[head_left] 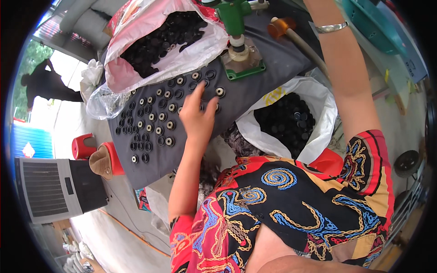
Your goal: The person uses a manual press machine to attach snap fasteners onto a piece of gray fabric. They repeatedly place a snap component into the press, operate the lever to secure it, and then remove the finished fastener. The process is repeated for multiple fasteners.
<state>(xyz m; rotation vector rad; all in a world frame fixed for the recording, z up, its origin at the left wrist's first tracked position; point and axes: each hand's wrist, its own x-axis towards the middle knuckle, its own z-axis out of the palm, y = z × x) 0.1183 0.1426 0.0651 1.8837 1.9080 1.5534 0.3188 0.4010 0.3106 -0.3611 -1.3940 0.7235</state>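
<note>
My left hand [196,119] is over the dark cloth-covered table [223,113], thumb and fingers apart, with no held thing visible. Its fingertips are among small black rings [162,103] laid out in loose rows, and they cover some of them. Several rings have a pale metal bearing-like centre [220,92]; others look hollow. Beyond the hand stands a green hand press [234,20] on a square base plate [243,63], a pale round piece under its ram. My right forearm, with a silver bracelet, reaches up past the top edge, so the right hand is out of sight.
An open white sack of black parts [159,45] lies at the table's back left. Another white sack [318,132], full of black caps, stands at the right. A mallet with an amber head [281,28] lies beside the press. Red stools [83,145] and an air cooler [43,189] stand left.
</note>
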